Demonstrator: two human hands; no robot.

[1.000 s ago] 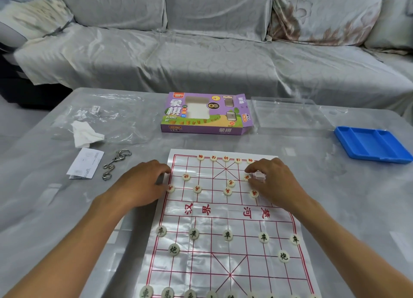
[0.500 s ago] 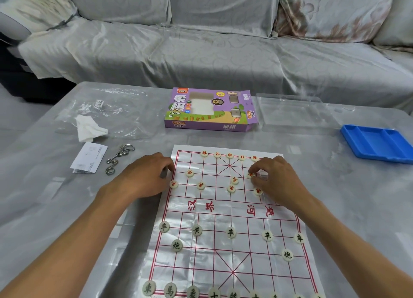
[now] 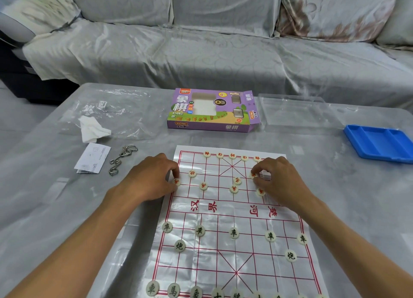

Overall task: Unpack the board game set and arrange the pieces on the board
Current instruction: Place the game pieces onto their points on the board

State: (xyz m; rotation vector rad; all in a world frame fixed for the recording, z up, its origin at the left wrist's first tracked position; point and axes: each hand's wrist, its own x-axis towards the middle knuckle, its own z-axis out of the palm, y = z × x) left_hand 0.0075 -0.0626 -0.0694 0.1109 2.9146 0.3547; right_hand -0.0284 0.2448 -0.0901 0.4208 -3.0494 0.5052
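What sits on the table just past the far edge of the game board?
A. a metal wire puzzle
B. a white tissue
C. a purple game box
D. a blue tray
C: the purple game box lies directly beyond the board; the other items sit off to its sides.

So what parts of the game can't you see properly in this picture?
- Head view: the bottom row of black-lettered pieces is cut off by the lower edge.
- The red piece in the right hand's grip is mostly covered by fingers; its character is unreadable.
- The left hand hides the board's far-left corner.
- The paper slip's print is too small to read.
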